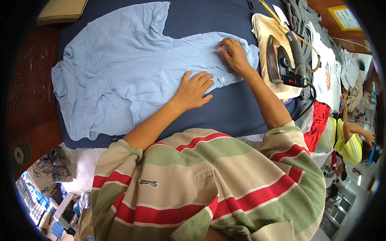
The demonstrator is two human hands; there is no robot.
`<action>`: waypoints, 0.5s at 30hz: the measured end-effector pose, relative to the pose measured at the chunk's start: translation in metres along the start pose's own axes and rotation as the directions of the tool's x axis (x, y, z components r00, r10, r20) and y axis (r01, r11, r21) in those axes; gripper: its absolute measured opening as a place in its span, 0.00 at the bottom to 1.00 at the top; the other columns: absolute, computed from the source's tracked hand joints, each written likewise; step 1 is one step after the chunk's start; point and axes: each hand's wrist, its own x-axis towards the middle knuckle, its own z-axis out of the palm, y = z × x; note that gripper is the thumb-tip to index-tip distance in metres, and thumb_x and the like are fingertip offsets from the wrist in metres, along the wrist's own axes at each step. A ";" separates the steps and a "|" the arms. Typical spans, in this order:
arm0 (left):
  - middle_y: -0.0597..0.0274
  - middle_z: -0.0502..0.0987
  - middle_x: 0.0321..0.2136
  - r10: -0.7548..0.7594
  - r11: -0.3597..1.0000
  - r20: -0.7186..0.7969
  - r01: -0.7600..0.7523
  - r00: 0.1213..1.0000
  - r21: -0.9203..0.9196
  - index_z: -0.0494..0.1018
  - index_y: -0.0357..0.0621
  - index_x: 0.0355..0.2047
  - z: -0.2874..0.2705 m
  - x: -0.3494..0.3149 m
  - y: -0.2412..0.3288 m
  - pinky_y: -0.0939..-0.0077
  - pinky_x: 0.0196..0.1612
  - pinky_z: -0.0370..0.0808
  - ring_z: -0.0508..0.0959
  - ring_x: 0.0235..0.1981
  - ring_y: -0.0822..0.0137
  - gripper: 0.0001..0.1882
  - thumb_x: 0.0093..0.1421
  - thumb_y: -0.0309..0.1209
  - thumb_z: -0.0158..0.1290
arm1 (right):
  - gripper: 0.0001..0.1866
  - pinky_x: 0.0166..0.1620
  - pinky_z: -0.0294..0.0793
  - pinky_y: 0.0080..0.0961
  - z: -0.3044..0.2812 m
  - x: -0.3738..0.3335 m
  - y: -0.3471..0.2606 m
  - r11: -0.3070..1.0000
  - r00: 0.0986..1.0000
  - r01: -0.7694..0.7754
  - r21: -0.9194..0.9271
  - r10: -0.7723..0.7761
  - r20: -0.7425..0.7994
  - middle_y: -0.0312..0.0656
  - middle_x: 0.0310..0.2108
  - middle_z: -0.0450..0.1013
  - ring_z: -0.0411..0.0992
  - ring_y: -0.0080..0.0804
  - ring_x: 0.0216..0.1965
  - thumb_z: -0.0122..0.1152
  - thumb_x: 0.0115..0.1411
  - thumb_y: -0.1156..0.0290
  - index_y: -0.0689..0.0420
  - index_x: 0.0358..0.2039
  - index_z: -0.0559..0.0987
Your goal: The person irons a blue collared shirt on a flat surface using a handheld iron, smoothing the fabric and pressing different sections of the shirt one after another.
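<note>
A light blue long-sleeved shirt [128, 64] lies spread and creased over a dark navy covered table. My left hand [194, 90] rests on the near edge of its sleeve, fingers apart and laid on the cloth, thumb reaching past the edge. Farther right, my right hand [235, 57] touches the sleeve close to the cuff [252, 56], its fingers bent and the thumb apart from them. Small buttons [223, 79] show on the near side of the cuff. To the right, a clothes iron [283, 60] with a dark wrapped handle stands on a cream cloth pad [261, 30].
The navy table cover [225, 110] shows in front of the sleeve. Grey garments [299, 18], a white printed shirt [323, 60] and red cloth [317, 124] crowd the right side. A cardboard box [60, 11] sits at the far left. Another person in yellow [348, 138] is at far right.
</note>
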 end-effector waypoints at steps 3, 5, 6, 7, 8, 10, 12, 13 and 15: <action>0.66 0.72 0.44 -0.186 0.911 0.115 0.215 0.976 -0.352 0.70 0.49 0.41 -0.001 0.000 -0.009 0.60 0.52 0.58 0.69 0.49 0.67 0.15 0.54 0.39 0.52 | 0.09 0.33 0.67 0.31 -0.024 -0.027 -0.038 0.988 0.972 0.024 0.153 -0.059 0.227 0.44 0.25 0.70 0.68 0.41 0.28 0.60 0.53 0.66 0.58 0.28 0.75; 0.64 0.73 0.42 -0.216 0.878 0.070 0.225 0.974 -0.421 0.70 0.48 0.40 0.002 0.004 -0.012 0.64 0.51 0.59 0.71 0.47 0.66 0.12 0.55 0.35 0.50 | 0.09 0.35 0.68 0.31 -0.028 -0.054 -0.042 0.988 0.920 0.122 0.090 -0.147 0.364 0.41 0.26 0.69 0.68 0.38 0.30 0.62 0.50 0.66 0.56 0.27 0.75; 0.64 0.74 0.40 -0.235 0.860 0.050 0.231 0.971 -0.455 0.70 0.47 0.40 0.002 0.004 -0.012 0.66 0.51 0.59 0.71 0.46 0.65 0.11 0.56 0.33 0.49 | 0.09 0.35 0.68 0.32 -0.026 -0.062 -0.039 0.980 0.902 0.192 0.056 -0.199 0.382 0.40 0.27 0.69 0.68 0.37 0.32 0.63 0.49 0.66 0.56 0.26 0.75; 0.64 0.74 0.40 -0.226 0.873 0.040 0.221 0.973 -0.435 0.70 0.47 0.39 0.001 0.005 -0.011 0.67 0.50 0.60 0.71 0.46 0.65 0.10 0.57 0.32 0.48 | 0.08 0.36 0.68 0.32 -0.023 -0.067 -0.034 0.975 0.913 0.222 0.028 -0.218 0.346 0.39 0.28 0.69 0.68 0.37 0.33 0.63 0.49 0.67 0.55 0.26 0.74; 0.64 0.74 0.40 -0.218 0.885 0.031 0.211 0.975 -0.415 0.70 0.46 0.39 0.000 0.006 -0.010 0.68 0.50 0.60 0.71 0.46 0.65 0.09 0.58 0.31 0.47 | 0.07 0.36 0.68 0.32 -0.020 -0.072 -0.030 0.968 0.921 0.250 -0.001 -0.238 0.310 0.38 0.29 0.69 0.68 0.36 0.33 0.62 0.49 0.67 0.55 0.26 0.74; 0.63 0.74 0.40 -0.205 0.906 0.006 0.192 0.979 -0.378 0.70 0.46 0.39 -0.003 0.007 -0.008 0.69 0.50 0.61 0.71 0.46 0.66 0.09 0.58 0.29 0.47 | 0.06 0.37 0.68 0.31 -0.018 -0.076 -0.023 0.955 0.915 0.293 -0.038 -0.269 0.299 0.37 0.32 0.69 0.67 0.36 0.34 0.61 0.50 0.68 0.54 0.26 0.74; 0.63 0.74 0.40 -0.193 0.922 -0.028 0.171 0.981 -0.346 0.70 0.46 0.39 -0.005 0.006 -0.006 0.69 0.50 0.61 0.72 0.46 0.66 0.09 0.58 0.29 0.47 | 0.05 0.38 0.67 0.30 -0.019 -0.076 -0.019 0.944 0.892 0.325 -0.050 -0.289 0.348 0.36 0.35 0.69 0.66 0.36 0.35 0.59 0.51 0.69 0.55 0.27 0.73; 0.64 0.74 0.40 -0.193 0.921 -0.023 0.173 0.981 -0.349 0.70 0.46 0.40 -0.005 0.006 -0.006 0.69 0.50 0.61 0.71 0.46 0.66 0.09 0.58 0.29 0.47 | 0.05 0.39 0.67 0.30 -0.021 -0.077 -0.019 0.935 0.887 0.346 -0.073 -0.301 0.351 0.36 0.36 0.69 0.66 0.35 0.36 0.58 0.52 0.69 0.55 0.27 0.73; 0.64 0.74 0.40 -0.193 0.918 -0.015 0.175 0.981 -0.355 0.71 0.47 0.40 -0.006 0.007 -0.007 0.69 0.49 0.61 0.71 0.47 0.66 0.10 0.58 0.29 0.47 | 0.05 0.40 0.66 0.30 -0.024 -0.084 -0.021 0.914 0.876 0.387 -0.120 -0.324 0.357 0.36 0.37 0.69 0.65 0.34 0.36 0.57 0.53 0.69 0.56 0.28 0.73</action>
